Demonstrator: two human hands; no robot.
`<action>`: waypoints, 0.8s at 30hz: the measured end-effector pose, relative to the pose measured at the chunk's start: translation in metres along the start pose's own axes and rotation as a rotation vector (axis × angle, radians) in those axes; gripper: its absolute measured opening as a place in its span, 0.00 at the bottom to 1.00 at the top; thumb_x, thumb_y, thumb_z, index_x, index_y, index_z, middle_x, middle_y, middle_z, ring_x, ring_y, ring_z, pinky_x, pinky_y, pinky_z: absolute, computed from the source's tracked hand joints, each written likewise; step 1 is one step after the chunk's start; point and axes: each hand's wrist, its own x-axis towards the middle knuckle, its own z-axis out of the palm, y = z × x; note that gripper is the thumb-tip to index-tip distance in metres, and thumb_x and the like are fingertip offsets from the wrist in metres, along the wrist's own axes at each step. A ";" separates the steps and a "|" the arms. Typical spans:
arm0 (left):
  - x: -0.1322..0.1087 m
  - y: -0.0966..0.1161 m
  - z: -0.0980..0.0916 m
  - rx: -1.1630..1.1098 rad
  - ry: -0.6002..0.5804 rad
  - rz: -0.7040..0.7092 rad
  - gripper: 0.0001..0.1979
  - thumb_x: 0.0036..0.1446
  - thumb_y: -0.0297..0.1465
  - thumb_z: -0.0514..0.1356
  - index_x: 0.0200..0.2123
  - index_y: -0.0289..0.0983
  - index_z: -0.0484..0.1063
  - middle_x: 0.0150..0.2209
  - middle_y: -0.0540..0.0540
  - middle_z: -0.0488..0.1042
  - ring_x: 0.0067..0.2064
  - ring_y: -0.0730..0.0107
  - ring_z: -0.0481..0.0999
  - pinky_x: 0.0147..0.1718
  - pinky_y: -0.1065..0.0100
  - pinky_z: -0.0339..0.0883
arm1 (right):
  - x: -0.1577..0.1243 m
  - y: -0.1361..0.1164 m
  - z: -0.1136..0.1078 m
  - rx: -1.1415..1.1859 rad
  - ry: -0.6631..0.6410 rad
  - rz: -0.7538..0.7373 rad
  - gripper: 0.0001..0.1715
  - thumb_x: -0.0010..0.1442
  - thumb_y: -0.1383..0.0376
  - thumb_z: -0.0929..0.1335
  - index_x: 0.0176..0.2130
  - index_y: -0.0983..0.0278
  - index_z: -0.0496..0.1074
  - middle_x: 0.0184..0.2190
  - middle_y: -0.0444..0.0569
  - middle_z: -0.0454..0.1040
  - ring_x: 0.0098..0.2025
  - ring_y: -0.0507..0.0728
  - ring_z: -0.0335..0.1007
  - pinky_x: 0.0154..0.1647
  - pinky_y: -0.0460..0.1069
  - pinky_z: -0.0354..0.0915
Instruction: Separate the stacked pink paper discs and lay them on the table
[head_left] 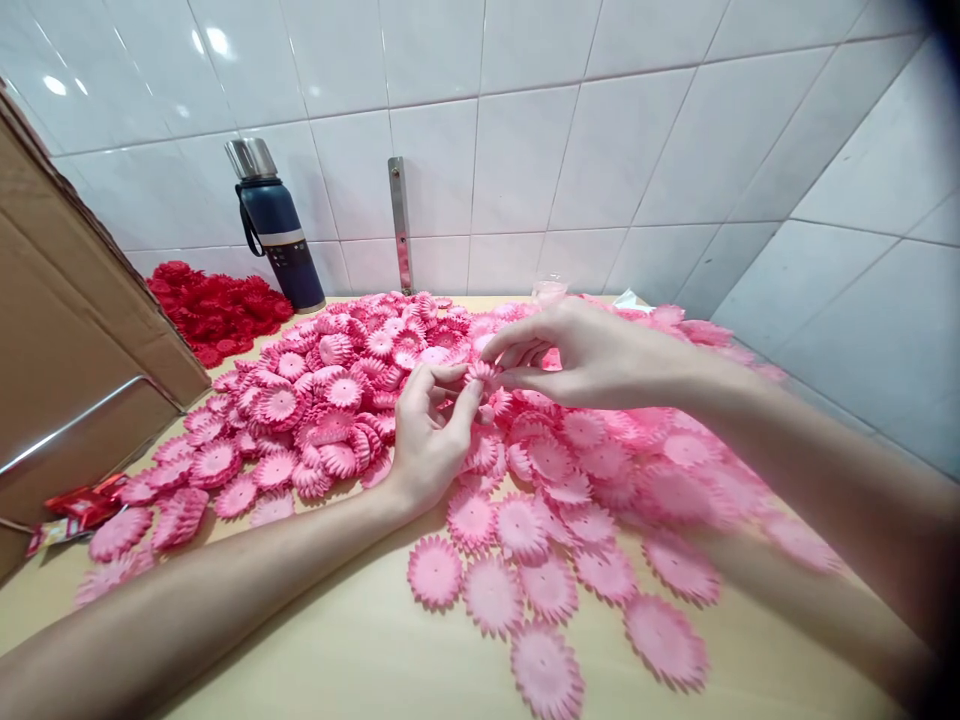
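A small pink flower-shaped piece with a toothed edge (481, 374) is pinched between the fingertips of my left hand (435, 425). From the right, my right hand (566, 355) reaches in, its thumb and fingers closed at that piece's edge. Both hands hover over a broad heap of pink scalloped discs (341, 390). Flatter pink discs (521, 525) lie spread below and to the right of the hands, some overlapping. Whether a thin part sits between my right fingertips is too small to tell.
A dark blue flask (277, 235) stands by the tiled wall, beside a red pile of similar pieces (214, 310). Cardboard (82, 270) rises at the left, with red wrappers (86, 505) at its foot. A small clear cup (550, 289) is behind my right hand.
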 end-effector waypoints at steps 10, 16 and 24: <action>-0.001 -0.007 -0.005 0.177 0.022 0.135 0.08 0.58 0.30 0.62 0.31 0.38 0.65 0.33 0.48 0.70 0.35 0.71 0.73 0.33 0.71 0.69 | 0.005 -0.013 0.027 -0.150 0.207 0.088 0.14 0.48 0.79 0.64 0.35 0.66 0.70 0.22 0.43 0.68 0.24 0.50 0.61 0.24 0.46 0.54; 0.001 -0.004 -0.004 0.073 0.041 0.098 0.05 0.57 0.29 0.63 0.36 0.36 0.68 0.38 0.47 0.70 0.34 0.73 0.74 0.32 0.70 0.73 | 0.007 -0.009 0.024 0.025 0.173 0.147 0.11 0.53 0.76 0.65 0.36 0.66 0.71 0.23 0.44 0.71 0.25 0.51 0.65 0.24 0.46 0.57; -0.002 -0.007 -0.004 0.092 -0.012 0.104 0.07 0.59 0.29 0.61 0.41 0.38 0.69 0.38 0.46 0.72 0.34 0.71 0.77 0.34 0.68 0.75 | 0.000 -0.006 -0.002 0.014 0.020 0.179 0.10 0.59 0.65 0.67 0.40 0.65 0.76 0.29 0.48 0.76 0.27 0.53 0.68 0.25 0.48 0.59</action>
